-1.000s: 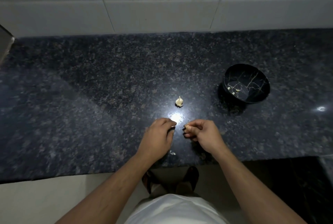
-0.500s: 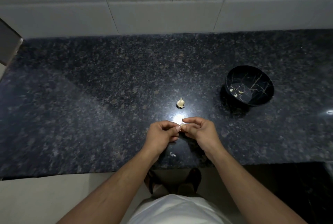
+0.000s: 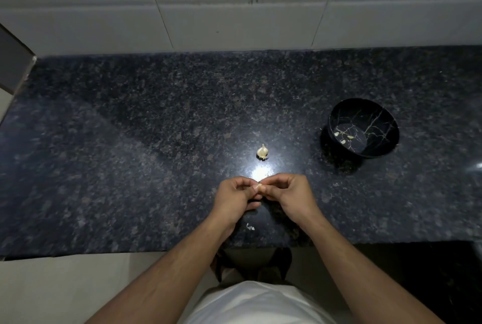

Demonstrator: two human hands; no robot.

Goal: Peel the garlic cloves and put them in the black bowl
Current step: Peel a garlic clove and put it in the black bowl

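Observation:
My left hand [image 3: 236,197] and my right hand [image 3: 289,194] meet fingertip to fingertip over the front of the dark granite counter [image 3: 130,141]. Between their curled fingers they pinch a small garlic clove [image 3: 259,188], mostly hidden by the fingers. A partly stripped garlic bulb [image 3: 262,152] stands upright on the counter just beyond the hands. The black bowl [image 3: 363,128] with gold veining sits to the right; three peeled cloves [image 3: 343,138] lie inside it.
A small white scrap of garlic skin [image 3: 250,227] lies on the counter under my left wrist. A white tiled wall [image 3: 234,2] backs the counter. The counter's front edge runs just below my forearms, with the floor beneath.
My two hands have come together from slightly apart and now both pinch the clove. The bulb and bowl have not moved on the counter.

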